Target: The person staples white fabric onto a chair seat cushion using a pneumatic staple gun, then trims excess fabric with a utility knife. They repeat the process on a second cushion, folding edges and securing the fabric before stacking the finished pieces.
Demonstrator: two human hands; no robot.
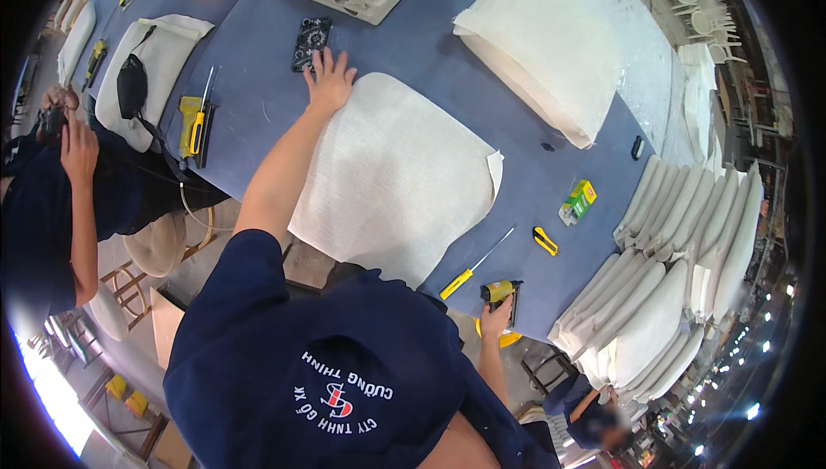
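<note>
My left hand (329, 82) has its fingers spread at the far left corner of a white fabric-covered seat panel (391, 168). Its fingertips reach the lower edge of a black patterned flat object (311, 39), perhaps a phone in a case; I cannot tell whether they touch it. On the right, my right hand (496, 320) is closed around a yellow and black staple gun (496, 292) at the near table edge. A yellow-handled screwdriver (457, 283) lies just left of the gun. A loose fabric flap (496, 178) sticks up at the panel's right corner.
A yellow utility knife (545, 241) and a green-yellow small box (577, 202) lie on the blue table (404, 39). White fabric pieces (551, 47) are piled behind; stacked cushions (671, 237) stand right. Another staple gun (191, 125) lies left, near a co-worker's hand (79, 149).
</note>
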